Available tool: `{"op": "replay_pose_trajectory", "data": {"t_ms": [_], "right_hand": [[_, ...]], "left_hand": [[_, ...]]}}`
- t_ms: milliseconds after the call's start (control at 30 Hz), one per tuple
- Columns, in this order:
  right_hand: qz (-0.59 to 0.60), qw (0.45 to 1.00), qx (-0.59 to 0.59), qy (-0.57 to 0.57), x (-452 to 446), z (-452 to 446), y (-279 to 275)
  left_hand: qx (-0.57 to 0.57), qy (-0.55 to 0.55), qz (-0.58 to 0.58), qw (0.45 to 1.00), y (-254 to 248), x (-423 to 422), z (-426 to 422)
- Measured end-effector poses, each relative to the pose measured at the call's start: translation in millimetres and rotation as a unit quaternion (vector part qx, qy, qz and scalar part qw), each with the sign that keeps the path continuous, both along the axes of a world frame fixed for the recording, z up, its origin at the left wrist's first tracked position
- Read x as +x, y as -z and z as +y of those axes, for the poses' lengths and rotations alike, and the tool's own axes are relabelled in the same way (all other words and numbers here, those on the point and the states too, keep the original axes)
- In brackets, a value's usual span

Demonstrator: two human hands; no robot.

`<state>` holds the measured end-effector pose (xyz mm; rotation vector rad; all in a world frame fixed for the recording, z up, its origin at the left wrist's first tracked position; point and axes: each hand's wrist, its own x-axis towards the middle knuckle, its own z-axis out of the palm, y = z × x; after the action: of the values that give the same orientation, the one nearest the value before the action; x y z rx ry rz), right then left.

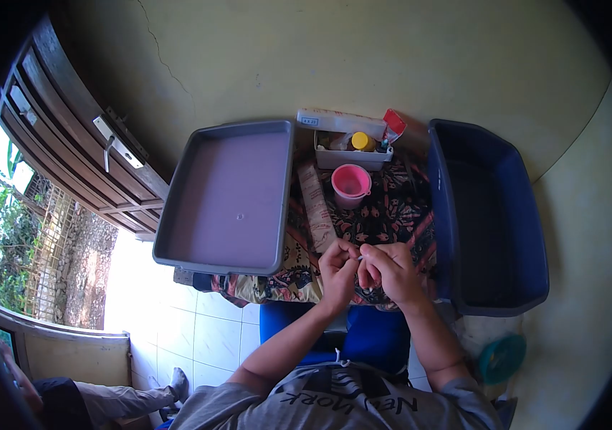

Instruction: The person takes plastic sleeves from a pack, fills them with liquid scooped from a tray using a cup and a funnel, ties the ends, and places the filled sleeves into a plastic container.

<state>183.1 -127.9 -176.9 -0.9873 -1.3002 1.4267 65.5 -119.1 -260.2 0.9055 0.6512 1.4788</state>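
My left hand and my right hand meet fingertip to fingertip above the front part of the table. Both are closed in a pinch. A tiny pale thing shows between the fingertips, too small to name. Just beyond my hands stands a pink cup with a handle. To its left a long paper-like strip with faint print lies on the patterned cloth, its near end by my left hand.
A grey tray with a mauve inside is at left, a deep dark blue bin at right. Behind the cup sits a small grey box holding a yellow-capped bottle. A person's leg extends at lower left, near an open door.
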Motion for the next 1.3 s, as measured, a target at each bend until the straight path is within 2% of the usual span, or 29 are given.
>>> {"op": "replay_pose_trajectory", "data": {"t_ms": [67, 133, 167, 233, 267, 333, 467, 533, 633, 767, 800, 833, 900, 933, 967, 1000, 1033, 1100, 1167, 1300], "right_hand": [[-0.010, 1.000, -0.009, -0.013, 5, 3, 1], [-0.039, 0.997, 0.066, -0.009, 10, 13, 6], [-0.039, 0.997, 0.067, -0.007, 11, 14, 5], [-0.011, 0.999, 0.042, 0.009, 9, 14, 1], [-0.009, 0.999, 0.041, 0.010, 8, 14, 1], [0.022, 0.998, 0.064, 0.009, 5, 14, -1], [0.048, 0.995, 0.081, 0.029, 6, 15, -3], [0.064, 0.989, 0.099, 0.084, 10, 18, 1], [0.062, 0.982, 0.130, 0.119, 21, 21, 2], [-0.037, 0.983, 0.081, 0.161, 35, 26, 17], [0.012, 0.984, 0.091, 0.153, 31, 28, 24], [0.011, 0.984, 0.092, 0.154, 29, 26, 28], [-0.066, 0.984, 0.082, 0.144, 23, 19, 29], [-0.116, 0.983, 0.074, 0.122, 29, 17, 28], [-0.115, 0.983, 0.075, 0.123, 32, 19, 32], [-0.062, 0.984, 0.073, 0.153, 32, 22, 34], [-0.009, 0.981, 0.071, 0.183, 31, 23, 35], [0.021, 0.979, 0.045, 0.199, 32, 20, 30], [0.140, 0.974, 0.015, 0.178, 31, 18, 25], [0.201, 0.967, -0.004, 0.158, 32, 4, 12]], "left_hand": [[0.000, 0.024, 0.003, 1.000, 1, -5, -2], [-0.013, 0.098, -0.011, 0.995, -5, -11, -2], [-0.012, 0.100, -0.011, 0.995, -9, -9, -4], [0.056, 0.059, 0.015, 0.997, -16, -9, -12], [0.056, 0.060, 0.016, 0.996, -13, -9, -13], [0.099, 0.013, 0.191, 0.976, -3, -11, -14], [0.044, 0.018, 0.237, 0.970, 12, -15, -9], [-0.005, 0.017, 0.275, 0.961, 6, -20, -6], [0.000, 0.014, 0.268, 0.963, 15, -22, -1], [0.040, -0.003, 0.268, 0.963, 17, -23, 8], [0.044, 0.012, 0.268, 0.962, 9, -23, 10], [0.046, 0.013, 0.268, 0.962, 5, -25, 12], [0.112, 0.038, 0.374, 0.920, -3, -29, 14], [0.113, 0.040, 0.374, 0.919, -8, -27, 12], [0.079, 0.034, 0.275, 0.958, -15, -25, 11], [0.043, 0.028, 0.172, 0.984, -21, -24, 10], [0.044, 0.030, 0.174, 0.983, -23, -26, 10], [-0.011, 0.043, 0.033, 0.998, -27, -30, 12], [-0.005, 0.047, 0.033, 0.998, -31, -30, 13], [-0.017, 0.014, 0.004, 1.000, -43, -24, 10]]}}
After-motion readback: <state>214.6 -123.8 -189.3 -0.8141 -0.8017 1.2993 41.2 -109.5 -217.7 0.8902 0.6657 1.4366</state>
